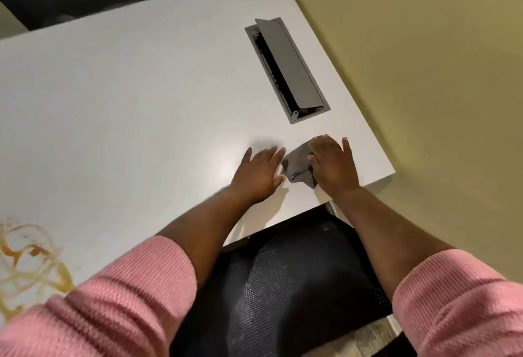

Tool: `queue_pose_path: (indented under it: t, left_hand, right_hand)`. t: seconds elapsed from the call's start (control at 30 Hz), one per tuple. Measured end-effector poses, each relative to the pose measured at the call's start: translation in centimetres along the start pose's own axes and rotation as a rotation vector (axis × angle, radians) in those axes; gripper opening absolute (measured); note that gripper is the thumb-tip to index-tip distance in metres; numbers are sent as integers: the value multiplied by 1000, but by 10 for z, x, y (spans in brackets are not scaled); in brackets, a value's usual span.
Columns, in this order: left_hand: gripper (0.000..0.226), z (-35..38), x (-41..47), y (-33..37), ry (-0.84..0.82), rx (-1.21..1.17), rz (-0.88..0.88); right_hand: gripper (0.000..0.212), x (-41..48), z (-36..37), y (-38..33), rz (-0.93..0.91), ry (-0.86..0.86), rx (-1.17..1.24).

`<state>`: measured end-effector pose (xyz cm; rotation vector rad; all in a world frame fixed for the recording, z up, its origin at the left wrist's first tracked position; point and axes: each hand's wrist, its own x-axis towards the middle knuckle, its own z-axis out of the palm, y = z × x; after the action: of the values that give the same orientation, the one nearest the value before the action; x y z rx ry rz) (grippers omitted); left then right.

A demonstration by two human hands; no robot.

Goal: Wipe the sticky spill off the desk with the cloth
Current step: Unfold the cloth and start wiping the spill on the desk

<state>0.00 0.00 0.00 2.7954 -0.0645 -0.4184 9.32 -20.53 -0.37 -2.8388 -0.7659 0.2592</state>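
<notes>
Your right hand [334, 168] lies flat, fingers spread, pressing down on a small crumpled grey cloth [298, 165] near the tabletop's near right corner, while your left hand [259, 174] rests open and empty on the bare white laminate desk [127, 102] just beside the cloth. Neither hand has closed around the fabric yet; it is pinned, not gathered. The amber-brown sticky spill [31, 260], a looping smear of rings and streaks, sits well apart at the tabletop's near left edge, partly hidden behind your pink ribbed sleeve [121, 294]. A grey rectangular cable port with its metal flap raised [285, 68] is set into the desk toward the far right edge. The step in hand appears to be taking up the cloth, with the wiping itself not yet begun. To do it well, bunch the cloth into a firm pad under your palm so it does not trail, carry it across to the left edge, and work from the outside of the smear inward with steady pressure. A sticky residue will likely drag and smear, so expect to refold to a clean face.
</notes>
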Motion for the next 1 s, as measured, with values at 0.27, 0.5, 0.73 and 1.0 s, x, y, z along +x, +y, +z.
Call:
queue_pose_path:
  t: [0.27,0.5,0.73,1.0]
  left_hand:
    - [34,22,51,10,46,-82,-124]
    - [28,35,74,12,79,-107,-194]
    - [22,33,77,16,90,-185,-243]
    - [15,10,41,3,152,-237,-191]
  right_hand:
    - [46,25,23,30,16,-75,46]
    - [63,41,32,40,-57,-130,4]
    - [37,43,35,35,-41,-42,17]
    - [17,22,13,9,-35,136,67]
